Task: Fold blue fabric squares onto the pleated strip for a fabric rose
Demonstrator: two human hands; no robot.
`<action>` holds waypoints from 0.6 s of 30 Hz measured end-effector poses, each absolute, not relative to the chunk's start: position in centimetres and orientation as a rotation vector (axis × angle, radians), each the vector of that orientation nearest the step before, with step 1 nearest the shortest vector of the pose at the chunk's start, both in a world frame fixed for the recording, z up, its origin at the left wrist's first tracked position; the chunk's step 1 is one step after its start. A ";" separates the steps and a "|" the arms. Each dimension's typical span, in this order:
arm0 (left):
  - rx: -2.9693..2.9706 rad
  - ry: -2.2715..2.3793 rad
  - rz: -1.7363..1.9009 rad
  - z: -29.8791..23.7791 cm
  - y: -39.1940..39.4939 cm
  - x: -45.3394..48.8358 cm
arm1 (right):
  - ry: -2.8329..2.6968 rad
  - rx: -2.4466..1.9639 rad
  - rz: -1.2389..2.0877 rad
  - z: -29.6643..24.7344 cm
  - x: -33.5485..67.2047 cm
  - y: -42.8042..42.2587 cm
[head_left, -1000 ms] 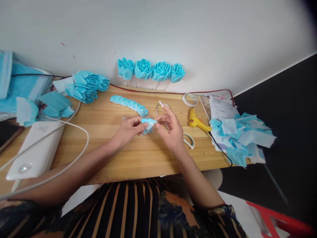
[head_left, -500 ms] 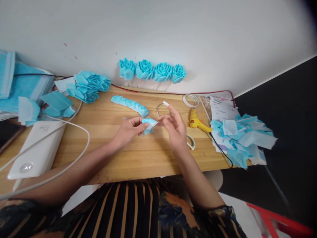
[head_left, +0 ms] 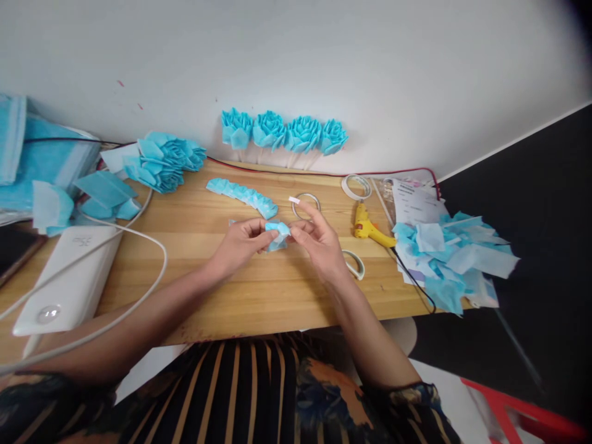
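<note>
My left hand (head_left: 240, 243) pinches a small folded light-blue paper piece (head_left: 277, 234) above the wooden table (head_left: 217, 296). My right hand (head_left: 319, 243) meets it from the right, thumb and fingers closed on the same piece, with a small white strip (head_left: 294, 200) stuck to a raised fingertip. A strip of joined blue folds (head_left: 241, 194) lies just behind the hands. A ring of tape (head_left: 306, 205) lies behind my right hand.
Blue paper flowers (head_left: 283, 132) lean on the wall, more (head_left: 164, 159) lie back left. A yellow glue gun (head_left: 367, 227) with a black cord, a tape roll (head_left: 355, 185), papers and blue scraps (head_left: 451, 256) sit right. A white device (head_left: 69, 277) with cables sits left.
My right hand drew a little away from the blue piece, then came back and closed on it. The white strip on its fingertip shifted left. My left hand held still.
</note>
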State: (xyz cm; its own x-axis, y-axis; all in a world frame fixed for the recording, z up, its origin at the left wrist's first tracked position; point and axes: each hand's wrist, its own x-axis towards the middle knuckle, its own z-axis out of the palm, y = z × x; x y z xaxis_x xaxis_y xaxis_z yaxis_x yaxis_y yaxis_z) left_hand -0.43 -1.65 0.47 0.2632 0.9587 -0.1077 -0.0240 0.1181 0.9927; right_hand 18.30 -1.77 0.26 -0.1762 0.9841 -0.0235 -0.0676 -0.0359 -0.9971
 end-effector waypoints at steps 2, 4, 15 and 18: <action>1.210 1.040 0.944 0.5 -1.7 -0.4 | -1.273 -1.085 1.404 0.3 18.3 -1.8; 1.199 1.040 0.946 0.5 -1.7 -0.4 | -1.283 -1.083 1.411 0.4 18.3 -1.8; 1.194 1.029 0.941 0.6 -1.7 -0.5 | -1.297 -1.054 1.445 0.0 18.4 -1.7; 1.183 1.026 0.939 0.6 -1.7 -0.4 | -1.325 -1.062 1.446 -0.1 18.3 -1.7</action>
State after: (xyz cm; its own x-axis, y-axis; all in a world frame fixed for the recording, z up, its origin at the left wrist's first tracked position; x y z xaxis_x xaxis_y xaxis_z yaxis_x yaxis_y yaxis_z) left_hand -0.45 -1.70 0.56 0.2734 0.9535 -0.1267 -0.0412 0.1432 0.9888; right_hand 18.32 -1.68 -0.12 -0.2468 0.9687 -0.0279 -0.0565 -0.0432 -0.9975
